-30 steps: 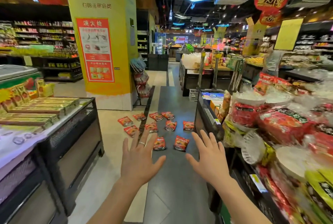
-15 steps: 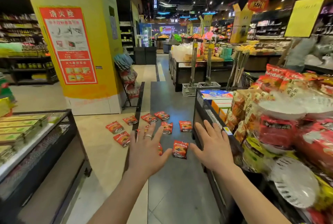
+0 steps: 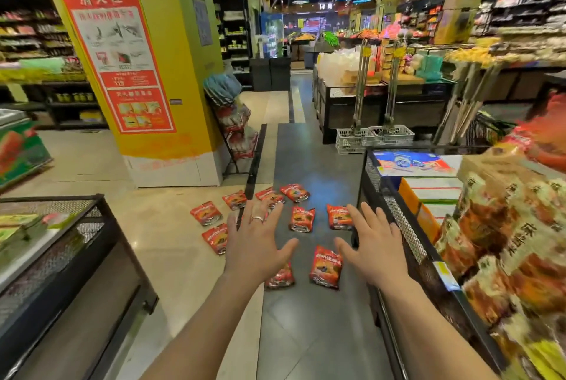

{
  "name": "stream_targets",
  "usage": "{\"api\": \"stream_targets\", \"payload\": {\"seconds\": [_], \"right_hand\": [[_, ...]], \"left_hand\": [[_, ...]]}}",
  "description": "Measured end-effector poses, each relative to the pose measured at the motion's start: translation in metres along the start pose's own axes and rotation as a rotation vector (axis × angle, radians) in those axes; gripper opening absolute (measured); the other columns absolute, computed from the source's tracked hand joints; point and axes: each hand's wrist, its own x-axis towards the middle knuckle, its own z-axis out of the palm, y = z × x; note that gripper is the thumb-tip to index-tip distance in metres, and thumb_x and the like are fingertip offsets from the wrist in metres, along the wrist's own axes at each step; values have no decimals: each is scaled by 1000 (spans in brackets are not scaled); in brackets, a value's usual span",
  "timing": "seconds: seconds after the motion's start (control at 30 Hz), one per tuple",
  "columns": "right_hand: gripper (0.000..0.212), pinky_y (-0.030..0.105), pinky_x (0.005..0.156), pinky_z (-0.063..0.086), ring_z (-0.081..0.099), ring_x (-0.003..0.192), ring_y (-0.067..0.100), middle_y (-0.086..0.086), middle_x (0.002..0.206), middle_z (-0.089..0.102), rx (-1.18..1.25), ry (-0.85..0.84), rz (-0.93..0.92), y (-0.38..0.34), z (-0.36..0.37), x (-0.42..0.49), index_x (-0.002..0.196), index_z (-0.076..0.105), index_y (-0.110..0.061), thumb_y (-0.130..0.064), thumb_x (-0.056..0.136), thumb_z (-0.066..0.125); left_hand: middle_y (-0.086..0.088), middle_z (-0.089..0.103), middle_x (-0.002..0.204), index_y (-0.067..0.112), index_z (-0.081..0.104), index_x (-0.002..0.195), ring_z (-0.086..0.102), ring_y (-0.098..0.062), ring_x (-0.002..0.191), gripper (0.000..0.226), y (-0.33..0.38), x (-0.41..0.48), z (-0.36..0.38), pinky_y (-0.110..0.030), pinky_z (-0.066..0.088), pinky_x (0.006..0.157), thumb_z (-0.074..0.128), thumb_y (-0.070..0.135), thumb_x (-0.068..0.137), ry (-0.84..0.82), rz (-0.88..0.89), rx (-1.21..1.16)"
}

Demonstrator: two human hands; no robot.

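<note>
The yellow pillar (image 3: 137, 58) with its red poster is the biggest thing here, and everything else sits nearer the camera than it. To the pillar's right, across the aisle, is a black wire stand (image 3: 404, 226) piled with bagged goods (image 3: 505, 226). On the pillar's near left is a low black counter (image 3: 104, 226).

On the floor (image 3: 306, 333) between them, just off the pillar's right corner, about ten red packets (image 3: 302, 219) lie scattered. Some are on the pale tiles and some on the dark strip. The nearest packet (image 3: 325, 266) lies furthest from the pillar.

Both hands are stretched out above the packets, fingers spread and relaxed, grasping nothing. The left hand (image 3: 257, 245), with a ring (image 3: 257, 219) on it, partly covers two or three packets. The right hand (image 3: 372, 245) hovers close to the stand's corner.

What could go wrong, as I judge it:
- A step forward could land on a packet. The floor looks glossy, so the foot might slide or the bag burst.
- Bending down beside the stand could knock the right arm on its wire edge or bring the piled bags down.
- A packet hidden under the left hand could be missed.
</note>
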Motion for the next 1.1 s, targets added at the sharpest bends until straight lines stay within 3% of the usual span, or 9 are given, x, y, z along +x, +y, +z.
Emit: {"api": "stream_targets", "payload": {"seconds": [0.27, 0.47, 0.63, 0.83, 1.1], "right_hand": [[78, 50, 118, 18, 11, 152, 28, 2, 165, 17, -24, -133, -4, 46, 60, 132, 157, 19, -30, -58, 92, 52], [77, 51, 118, 18, 11, 152, 31, 5, 165, 16, -38, -239, 26, 75, 132, 224, 157, 19, -29, -58, 93, 50], [77, 51, 117, 20, 12, 152, 31, 4, 165, 17, -48, -312, 72, 88, 200, 315, 156, 21, -30, -65, 91, 39], [76, 51, 113, 27, 20, 149, 32, 5, 162, 24, -26, -393, 159, 100, 263, 415, 155, 25, -29, -66, 90, 41], [77, 51, 116, 24, 18, 150, 33, 6, 163, 21, 31, -538, 236, 143, 364, 491, 156, 23, -23, -58, 94, 51]], "left_hand": [[2, 8, 169, 37, 13, 158, 1, -27, 155, 83, 22, 125, 87, -56, 4, 121, 39, 75, 88, -124, -35, -19], [2, 3, 169, 36, 9, 159, -1, -25, 155, 82, 15, 224, 168, -55, 0, 121, 39, 71, 91, -245, -34, -71], [1, 10, 168, 35, 15, 158, 2, -25, 155, 87, -4, 323, 243, -56, 5, 121, 25, 72, 81, -314, -37, -117], [0, 11, 168, 34, 16, 158, 6, -27, 155, 100, -22, 427, 318, -56, 6, 120, 2, 75, 68, -450, -6, -125], [-1, 23, 165, 33, 28, 155, 16, -30, 153, 92, -34, 504, 424, -58, 10, 119, 14, 76, 75, -578, -37, -131]]}}
